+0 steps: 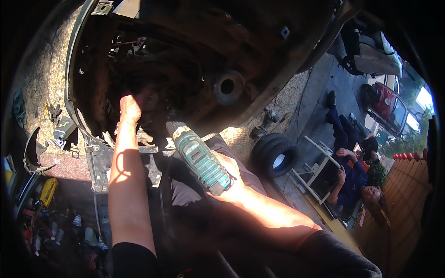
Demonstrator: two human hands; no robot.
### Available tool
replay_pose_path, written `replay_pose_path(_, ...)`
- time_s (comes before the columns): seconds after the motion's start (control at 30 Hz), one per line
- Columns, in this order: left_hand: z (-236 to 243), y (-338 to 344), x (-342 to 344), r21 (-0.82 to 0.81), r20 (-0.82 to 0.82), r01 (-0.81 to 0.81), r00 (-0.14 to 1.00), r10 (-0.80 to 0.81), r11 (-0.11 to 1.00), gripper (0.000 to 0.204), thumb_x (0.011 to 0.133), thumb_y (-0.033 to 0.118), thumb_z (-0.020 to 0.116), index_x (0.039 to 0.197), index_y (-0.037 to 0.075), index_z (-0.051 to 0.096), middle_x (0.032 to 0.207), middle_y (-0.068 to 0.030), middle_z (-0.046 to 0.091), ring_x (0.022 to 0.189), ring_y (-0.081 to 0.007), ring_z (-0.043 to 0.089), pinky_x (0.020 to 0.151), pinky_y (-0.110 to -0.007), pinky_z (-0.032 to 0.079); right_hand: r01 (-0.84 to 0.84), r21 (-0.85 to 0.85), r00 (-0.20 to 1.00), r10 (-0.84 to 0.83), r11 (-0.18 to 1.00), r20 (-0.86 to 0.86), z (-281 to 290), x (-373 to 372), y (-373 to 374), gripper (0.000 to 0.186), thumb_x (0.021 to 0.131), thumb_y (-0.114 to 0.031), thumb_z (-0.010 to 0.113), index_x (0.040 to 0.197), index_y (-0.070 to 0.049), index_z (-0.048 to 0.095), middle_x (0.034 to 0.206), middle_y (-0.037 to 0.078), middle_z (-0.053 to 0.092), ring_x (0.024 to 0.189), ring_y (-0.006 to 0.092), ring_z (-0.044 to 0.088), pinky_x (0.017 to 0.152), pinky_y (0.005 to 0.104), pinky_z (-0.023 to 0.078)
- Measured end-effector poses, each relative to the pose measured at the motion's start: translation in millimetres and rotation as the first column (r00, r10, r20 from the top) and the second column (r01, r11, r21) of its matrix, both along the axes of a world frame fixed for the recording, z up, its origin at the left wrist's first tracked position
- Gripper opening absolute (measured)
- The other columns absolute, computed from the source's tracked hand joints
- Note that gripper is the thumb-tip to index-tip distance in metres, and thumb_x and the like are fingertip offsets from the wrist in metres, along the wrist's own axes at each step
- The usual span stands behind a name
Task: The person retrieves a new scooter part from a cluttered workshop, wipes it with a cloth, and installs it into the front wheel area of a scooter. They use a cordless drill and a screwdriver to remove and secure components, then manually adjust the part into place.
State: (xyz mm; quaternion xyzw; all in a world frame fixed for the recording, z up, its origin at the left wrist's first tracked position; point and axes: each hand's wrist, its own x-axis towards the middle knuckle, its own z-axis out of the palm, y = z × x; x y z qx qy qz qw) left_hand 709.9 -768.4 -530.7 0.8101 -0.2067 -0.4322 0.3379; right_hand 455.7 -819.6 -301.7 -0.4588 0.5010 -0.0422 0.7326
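Forearms (130,194), both bare and striped with sunlight, stretch toward the dark underside of a vehicle body (278,88) right in front of the worker. The right hand (236,183) has its grip wrapped around a teal and black power tool (199,157); the tool sits between the two arms, over the worker's dark-trousered legs, its nose angled up to the edge of the cavity. The left hand (130,107) is pushed inside that cavity, its back in bright sun and its fingers lost in shade, so I can't tell whether that grip is clenched, loose or around some part. To the right of it, deeper in the gloom, I can make out a round metal piece (227,87) with a dark hole in its middle.

Over on the left, a grey boxy part (65,129) lies on the speckled ground (48,85), and nearer the worker there's a yellow tool (48,192) among jumbled odds and ends. Off to the right, two tyres (265,160) lie against each other, near a pale metal frame (330,184). Beyond the frame is another person (350,185) in dark clothes, and farther back stands a red vehicle (390,105).
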Motion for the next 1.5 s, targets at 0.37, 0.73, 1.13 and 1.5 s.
replay_pose_path(0.37,1,3,4,0.17,0.193,0.197,0.954,-0.229,0.965,0.059,0.079,0.046,0.073,0.117,0.002,0.068,0.11,-0.0229,0.07,0.106,-0.0368,0.067,0.088,-0.043,0.053,-0.15,-0.302,0.988,0.157,0.941,-0.002,7,-28,-6,0.053,0.07,-0.013,0.076,0.117,0.001,0.058,0.103,0.017,0.066,0.091,0.0324,0.067,0.081,0.0373,0.055)
replay_pose_path(0.73,-64,47,37,0.088,0.498,0.234,0.832,-0.246,0.968,0.058,0.084,0.039,0.072,0.118,-0.007,0.064,0.111,-0.0261,0.068,0.108,-0.0346,0.067,0.09,-0.044,0.05,-0.95,-0.053,0.207,0.493,0.308,-0.845,-15,-308,-98,0.054,0.077,-0.026,0.067,0.124,-0.002,0.055,0.097,0.017,0.063,0.095,0.0341,0.063,0.084,0.0444,0.05)
replay_pose_path(1.13,75,199,-8,0.626,0.722,0.126,0.28,-0.633,0.77,0.042,0.093,0.017,0.055,0.133,0.006,0.056,0.126,-0.0239,0.057,0.108,-0.0346,0.061,0.091,-0.04,0.051,-0.89,-0.319,0.419,0.313,0.325,-0.852,-421,-495,-155,0.045,0.087,-0.017,0.057,0.129,-0.004,0.054,0.103,0.017,0.06,0.102,0.0329,0.057,0.091,0.0467,0.044)
replay_pose_path(1.5,70,110,-203,0.399,0.682,-0.489,0.724,0.106,0.776,0.045,0.098,0.033,0.054,0.131,0.003,0.051,0.117,-0.0104,0.058,0.1,-0.0193,0.057,0.085,-0.031,0.049,0.419,-0.199,0.512,-0.412,0.886,-0.754,-588,-838,-254,0.044,0.093,-0.037,0.056,0.117,-0.001,0.061,0.103,0.018,0.067,0.091,0.0308,0.066,0.079,0.0424,0.054)
